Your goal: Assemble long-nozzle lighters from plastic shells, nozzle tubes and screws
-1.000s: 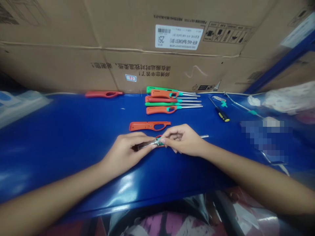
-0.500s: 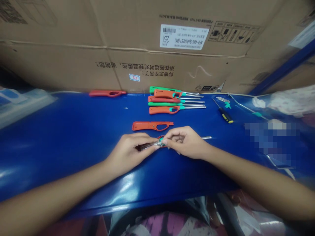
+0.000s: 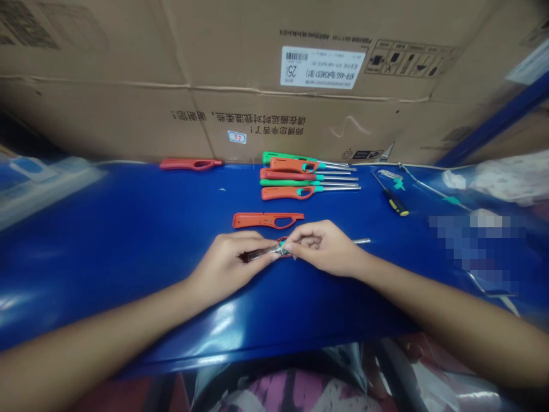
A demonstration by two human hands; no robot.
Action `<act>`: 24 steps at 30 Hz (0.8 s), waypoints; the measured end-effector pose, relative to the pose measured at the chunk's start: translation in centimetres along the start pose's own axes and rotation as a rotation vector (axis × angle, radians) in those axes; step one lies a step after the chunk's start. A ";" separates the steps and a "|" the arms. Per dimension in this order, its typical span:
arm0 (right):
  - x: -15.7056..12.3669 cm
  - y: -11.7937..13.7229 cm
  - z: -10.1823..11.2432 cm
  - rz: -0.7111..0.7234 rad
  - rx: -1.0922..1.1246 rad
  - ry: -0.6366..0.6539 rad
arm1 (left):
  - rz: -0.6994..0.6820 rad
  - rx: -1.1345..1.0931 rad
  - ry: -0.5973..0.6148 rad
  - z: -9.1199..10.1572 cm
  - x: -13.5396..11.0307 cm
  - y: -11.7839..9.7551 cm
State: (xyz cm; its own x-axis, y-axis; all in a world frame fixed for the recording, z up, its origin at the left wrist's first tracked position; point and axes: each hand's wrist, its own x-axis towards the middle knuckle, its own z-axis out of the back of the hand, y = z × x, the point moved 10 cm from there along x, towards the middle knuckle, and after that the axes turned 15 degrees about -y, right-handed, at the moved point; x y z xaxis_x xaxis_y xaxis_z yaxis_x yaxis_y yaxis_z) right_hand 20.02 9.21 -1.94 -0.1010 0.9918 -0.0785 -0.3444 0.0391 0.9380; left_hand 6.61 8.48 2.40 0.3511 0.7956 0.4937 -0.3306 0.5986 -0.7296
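Both hands meet over one partly assembled long-nosed lighter (image 3: 362, 241), whose metal tube sticks out beyond my right wrist. My left hand (image 3: 234, 257) is closed round its handle end, where a clear, shiny inner part (image 3: 261, 252) shows between thumb and fingers. My right hand (image 3: 319, 247) pinches with thumb and forefinger at the green trigger area; the exact small part between the fingertips is hidden. Just behind the hands lies an orange half shell (image 3: 268, 220), its inner side up.
Several orange, red and green lighters (image 3: 287, 193) lie stacked behind. A red shell (image 3: 191, 164) sits farther left. To the right are a black and yellow screwdriver (image 3: 395, 202), a thin rod (image 3: 433, 186) and white cloth (image 3: 510, 177). A cardboard box (image 3: 240, 57) stands along the back of the blue table (image 3: 107, 240).
The view has shifted slightly, so everything on the table appears a little to the right. My hands keep nearly the same grip and place on the lighter.
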 end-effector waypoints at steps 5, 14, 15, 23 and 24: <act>0.0 0.2 -0.1 0.019 -0.015 0.036 | -0.007 0.002 0.017 -0.1 0.0 -0.2; -0.1 0.5 0.7 0.002 -0.001 0.011 | -0.067 0.108 0.082 0.9 0.5 -0.6; -0.1 0.4 0.8 -0.020 0.000 0.003 | -0.072 0.124 0.093 1.0 0.5 -0.6; 0.0 0.2 0.8 -0.065 0.006 -0.017 | -0.079 0.169 0.140 0.7 0.4 -0.3; 0.0 0.2 0.8 -0.059 0.008 -0.017 | -0.087 0.169 0.134 0.7 0.4 -0.4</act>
State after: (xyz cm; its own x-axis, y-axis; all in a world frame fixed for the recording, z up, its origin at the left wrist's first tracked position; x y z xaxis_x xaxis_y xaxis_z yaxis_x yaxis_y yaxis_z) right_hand 20.71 9.34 -1.46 -0.0649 0.9897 -0.1277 -0.3415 0.0982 0.9347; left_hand 6.27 8.62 3.19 0.4943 0.7276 0.4757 -0.4322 0.6805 -0.5917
